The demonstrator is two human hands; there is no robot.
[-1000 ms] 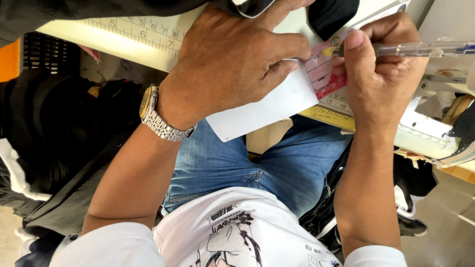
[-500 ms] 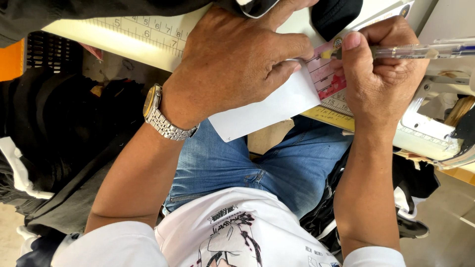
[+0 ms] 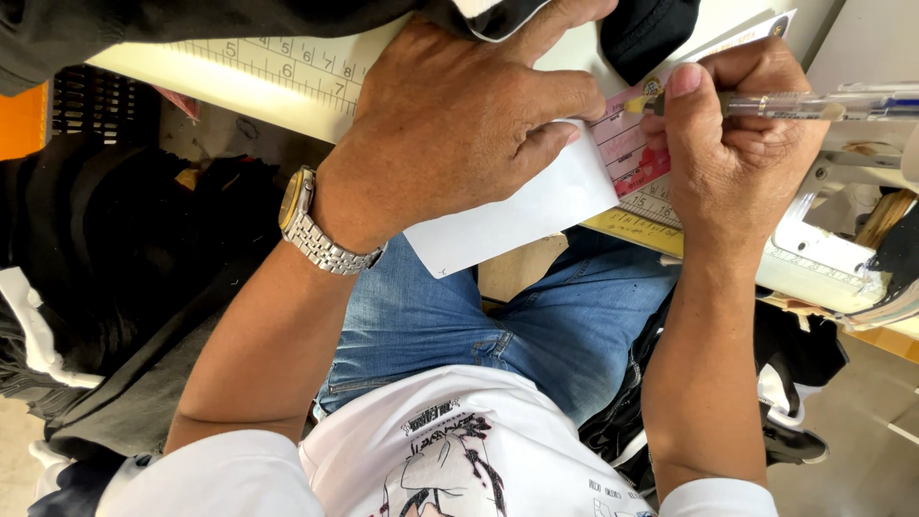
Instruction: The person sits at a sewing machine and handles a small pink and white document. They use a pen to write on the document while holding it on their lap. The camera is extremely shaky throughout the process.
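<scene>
My left hand, with a metal wristwatch on its wrist, presses flat on a white sheet of paper that hangs over the table edge. The paper has a pink printed form part near its top. My right hand grips a clear ballpoint pen, and the pen's tip rests on the pink form next to my left thumb. Both hands almost touch over the paper.
The pale table has a printed ruler scale along its edge. Dark fabric lies across the table's far side. Black garments are piled at the left, by an orange crate. My jeans-clad legs are under the table.
Both hands stay on the paper. The right hand and pen shift only slightly over the pink form.
</scene>
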